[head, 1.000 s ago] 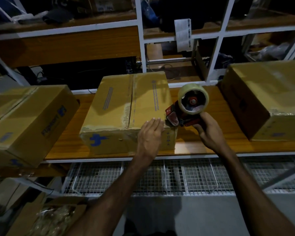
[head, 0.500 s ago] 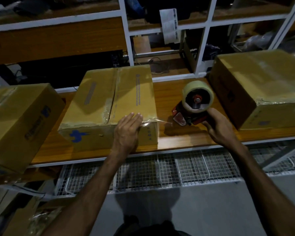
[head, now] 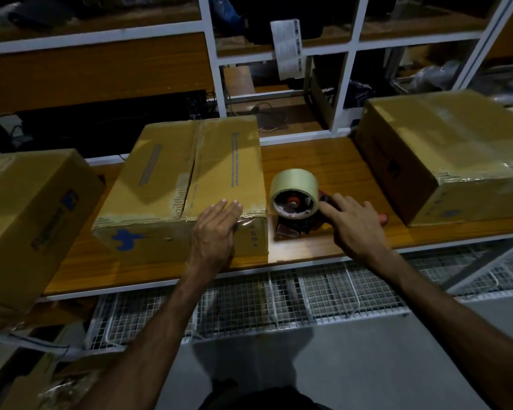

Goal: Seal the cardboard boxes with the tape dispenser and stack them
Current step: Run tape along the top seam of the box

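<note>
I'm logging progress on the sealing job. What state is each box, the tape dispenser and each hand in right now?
Middle box: flaps closed, taped along the front edge.
Right box: closed, taped over.
Left box: closed, tilted, partly off the shelf.
Tape dispenser: resting on the shelf beside the middle box.
Left hand: flat, pressing tape on the box corner.
Right hand: open, over the dispenser handle.

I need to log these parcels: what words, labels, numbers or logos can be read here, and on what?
No text is legible in this dim view.
Middle box: blue logo shape on its front, small marks near the corner, a printed line on top; unreadable.
Left box: dark side print and a blue mark; blurred.
Paper slip on the shelf post: print too small.
</note>
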`<move>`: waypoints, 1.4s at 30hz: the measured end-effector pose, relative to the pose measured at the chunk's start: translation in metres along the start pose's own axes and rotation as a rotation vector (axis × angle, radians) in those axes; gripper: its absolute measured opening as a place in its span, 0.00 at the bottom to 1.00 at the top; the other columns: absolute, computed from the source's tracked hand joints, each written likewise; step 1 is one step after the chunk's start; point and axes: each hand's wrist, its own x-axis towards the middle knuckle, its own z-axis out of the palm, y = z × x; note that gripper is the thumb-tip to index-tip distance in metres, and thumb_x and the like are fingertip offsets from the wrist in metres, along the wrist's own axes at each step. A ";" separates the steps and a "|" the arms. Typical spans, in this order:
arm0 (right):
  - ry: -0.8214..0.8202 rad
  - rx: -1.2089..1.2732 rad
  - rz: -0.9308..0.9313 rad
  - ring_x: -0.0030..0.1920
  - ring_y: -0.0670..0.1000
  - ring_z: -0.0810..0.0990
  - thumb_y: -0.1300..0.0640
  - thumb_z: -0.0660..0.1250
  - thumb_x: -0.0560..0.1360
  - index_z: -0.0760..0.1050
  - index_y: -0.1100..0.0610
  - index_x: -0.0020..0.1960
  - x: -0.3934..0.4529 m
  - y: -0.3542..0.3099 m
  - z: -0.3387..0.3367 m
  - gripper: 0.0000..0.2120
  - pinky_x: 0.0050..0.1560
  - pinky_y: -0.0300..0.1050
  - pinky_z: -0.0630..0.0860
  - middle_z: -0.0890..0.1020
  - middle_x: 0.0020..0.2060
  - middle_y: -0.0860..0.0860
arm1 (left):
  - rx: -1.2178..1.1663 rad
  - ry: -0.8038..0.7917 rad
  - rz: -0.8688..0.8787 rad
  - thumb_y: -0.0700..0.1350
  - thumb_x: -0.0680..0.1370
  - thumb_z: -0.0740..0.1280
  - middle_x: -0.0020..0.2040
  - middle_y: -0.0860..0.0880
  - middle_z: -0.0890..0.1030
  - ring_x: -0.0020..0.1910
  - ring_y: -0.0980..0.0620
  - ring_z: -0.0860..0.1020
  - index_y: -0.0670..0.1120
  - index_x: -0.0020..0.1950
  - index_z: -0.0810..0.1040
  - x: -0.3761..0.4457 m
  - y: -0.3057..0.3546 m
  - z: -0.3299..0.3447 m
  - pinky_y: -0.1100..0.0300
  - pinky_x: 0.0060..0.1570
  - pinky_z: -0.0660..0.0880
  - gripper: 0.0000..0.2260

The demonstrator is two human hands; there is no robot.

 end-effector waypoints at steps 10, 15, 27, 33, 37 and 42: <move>-0.267 0.120 0.332 0.61 0.60 0.78 0.62 0.72 0.77 0.65 0.47 0.77 -0.041 0.029 0.039 0.33 0.56 0.62 0.77 0.75 0.63 0.54 | -0.086 0.075 -0.071 0.38 0.80 0.63 0.67 0.41 0.82 0.70 0.39 0.78 0.40 0.70 0.80 -0.005 0.000 0.005 0.40 0.72 0.70 0.18; -0.245 0.652 0.466 0.61 0.55 0.81 0.50 0.71 0.81 0.69 0.46 0.74 -0.008 0.033 0.063 0.24 0.59 0.60 0.81 0.82 0.64 0.51 | -0.084 0.069 -0.109 0.41 0.81 0.66 0.68 0.42 0.81 0.71 0.40 0.77 0.40 0.70 0.80 -0.004 0.010 0.000 0.41 0.73 0.68 0.18; -0.326 0.913 0.532 0.67 0.55 0.77 0.64 0.67 0.80 0.64 0.54 0.78 0.056 0.012 0.112 0.28 0.69 0.60 0.75 0.79 0.67 0.54 | 0.013 -0.075 -0.127 0.43 0.81 0.71 0.73 0.42 0.77 0.75 0.41 0.73 0.41 0.75 0.76 0.001 0.020 -0.014 0.43 0.77 0.66 0.22; -0.456 0.914 0.570 0.66 0.58 0.78 0.67 0.66 0.81 0.60 0.56 0.80 0.086 0.010 0.113 0.31 0.59 0.50 0.76 0.78 0.63 0.54 | 0.034 -0.116 -0.101 0.43 0.83 0.68 0.73 0.41 0.77 0.75 0.42 0.73 0.40 0.75 0.75 0.006 0.022 -0.016 0.43 0.76 0.68 0.21; -0.314 0.430 0.658 0.67 0.60 0.75 0.50 0.71 0.81 0.65 0.53 0.77 0.081 -0.012 0.099 0.28 0.69 0.61 0.73 0.73 0.67 0.59 | 0.041 -0.112 -0.081 0.42 0.82 0.69 0.73 0.40 0.77 0.74 0.41 0.74 0.40 0.75 0.75 0.005 0.022 -0.015 0.42 0.75 0.70 0.20; 0.000 1.119 0.856 0.59 0.54 0.80 0.43 0.65 0.85 0.78 0.53 0.62 0.055 -0.082 0.047 0.15 0.57 0.54 0.77 0.81 0.56 0.53 | 0.038 -0.081 -0.066 0.41 0.82 0.70 0.72 0.39 0.78 0.73 0.41 0.75 0.39 0.74 0.76 0.003 0.019 -0.011 0.41 0.74 0.71 0.20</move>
